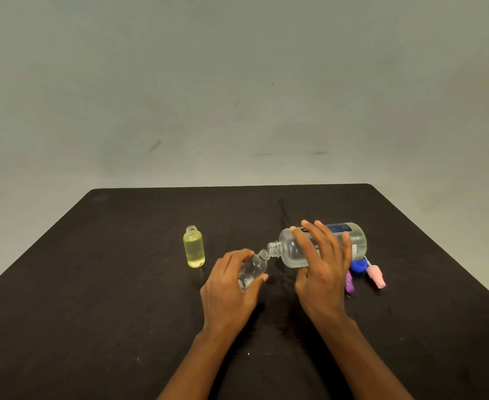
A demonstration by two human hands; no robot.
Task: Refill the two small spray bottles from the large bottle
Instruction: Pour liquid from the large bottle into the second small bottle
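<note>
My right hand (322, 267) grips the large clear bottle (292, 249), which is tipped on its side with its open neck pointing left. That neck meets the open mouth of a small clear bottle (256, 265), held tilted by my left hand (228, 287), fingers and thumb wrapped around its body. Some clear liquid sits in the small bottle's lower end. A small yellow bottle (194, 247) stands upright and uncapped to the left, apart from both hands, with liquid inside.
On the black table (107, 284), just right of my right hand, lie a blue cap (358, 267), a pink spray head (376, 275) and a purple spray head (350, 284). A plain grey wall rises behind the table.
</note>
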